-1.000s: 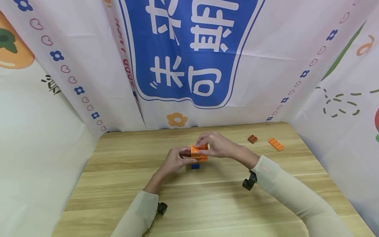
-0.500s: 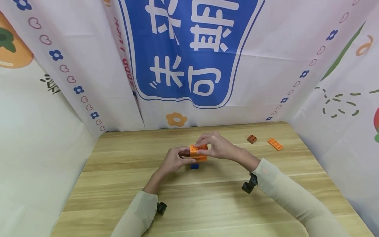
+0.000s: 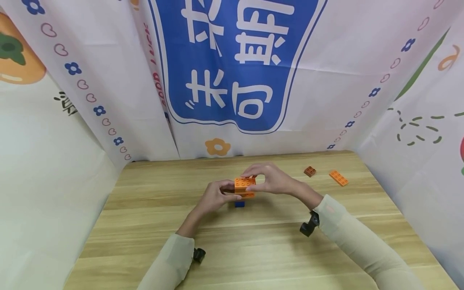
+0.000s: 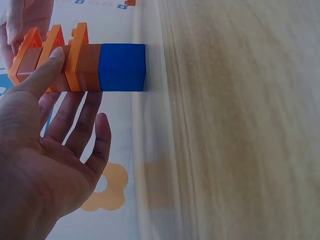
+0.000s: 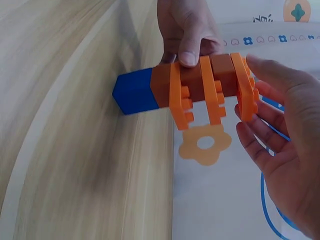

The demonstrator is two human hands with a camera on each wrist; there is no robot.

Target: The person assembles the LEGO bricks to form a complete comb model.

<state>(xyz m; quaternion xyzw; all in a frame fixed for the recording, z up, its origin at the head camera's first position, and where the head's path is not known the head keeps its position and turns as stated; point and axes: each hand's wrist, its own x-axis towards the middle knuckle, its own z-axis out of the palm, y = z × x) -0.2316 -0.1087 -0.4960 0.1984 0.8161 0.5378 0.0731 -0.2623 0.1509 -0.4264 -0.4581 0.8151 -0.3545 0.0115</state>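
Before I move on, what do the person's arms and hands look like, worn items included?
The left sleeve and right sleeve are pale beige, ending short of the wrists; the right one shows a faint pinkish mark near its cuff. A small black left device and a similar right device sit by the cuffs. The left hand and right hand wear no gloves.

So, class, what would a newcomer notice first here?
Probably the blue panel on the backdrop. Next, the orange and brown tower with its blue base, between left hand and right hand. Farther right, a brown block and an orange plate lie on the table.
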